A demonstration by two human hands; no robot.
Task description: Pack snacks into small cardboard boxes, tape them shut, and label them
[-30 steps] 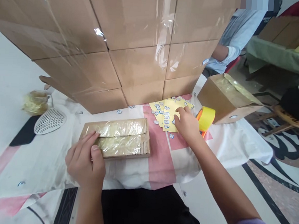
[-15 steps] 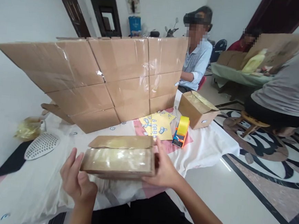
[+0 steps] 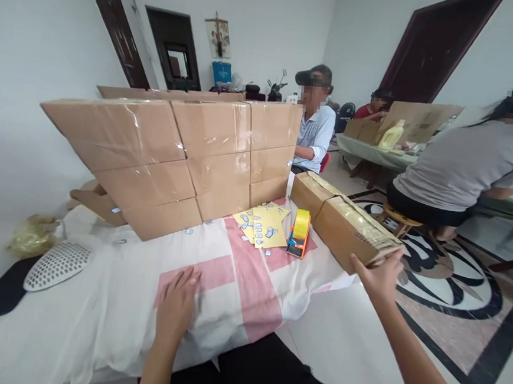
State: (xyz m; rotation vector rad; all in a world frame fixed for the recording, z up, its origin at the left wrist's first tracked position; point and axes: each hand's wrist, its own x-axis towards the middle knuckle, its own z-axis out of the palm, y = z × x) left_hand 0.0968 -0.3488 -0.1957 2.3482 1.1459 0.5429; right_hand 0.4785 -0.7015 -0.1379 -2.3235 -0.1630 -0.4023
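My right hand grips the near end of a taped cardboard box at the table's right edge. The box's far end meets another cardboard box, lined up behind it. My left hand lies on the pink and white tablecloth, fingers stretched out, with nothing in it. Left of the two boxes stands an orange tape dispenser with a yellow roll. Beside the dispenser lie yellow sheets scattered with small blue-and-white stickers.
A wall of stacked cardboard boxes stands across the back of the table. At the left are a white perforated chair back and a yellowish plastic bag. A person sits behind the stack; another person sits at the right.
The box held between both hands has moved right, to the table edge against the other box. My left hand has let go of it and come down on the cloth. The view has shifted.
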